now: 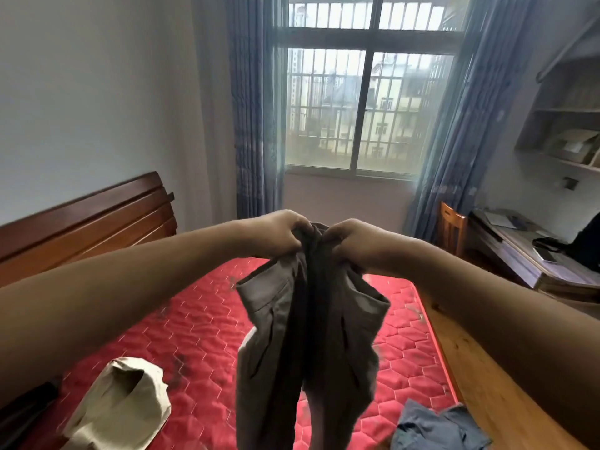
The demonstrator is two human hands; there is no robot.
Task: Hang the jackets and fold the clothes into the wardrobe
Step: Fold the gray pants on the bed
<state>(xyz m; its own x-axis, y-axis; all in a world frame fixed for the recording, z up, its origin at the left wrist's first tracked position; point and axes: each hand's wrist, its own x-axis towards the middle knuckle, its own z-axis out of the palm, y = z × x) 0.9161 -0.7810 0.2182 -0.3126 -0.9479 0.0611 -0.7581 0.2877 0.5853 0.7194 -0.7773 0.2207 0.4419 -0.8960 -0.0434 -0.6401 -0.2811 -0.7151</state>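
Note:
A grey-brown pair of trousers (308,345) hangs in the air above the bed, held at its top edge. My left hand (279,233) and my right hand (350,241) grip that edge side by side, almost touching, with fingers closed on the cloth. The legs drop straight down and leave the frame at the bottom. A beige folded garment (120,407) lies on the mattress at the lower left. A blue-grey garment (435,427) lies crumpled at the lower right corner of the bed.
The red quilted mattress (194,326) has a wooden headboard (84,219) at the left. A barred window (363,105) with blue curtains faces me. A desk (526,254), chair (453,227) and wall shelves (568,125) stand at the right, beside wooden floor (480,362).

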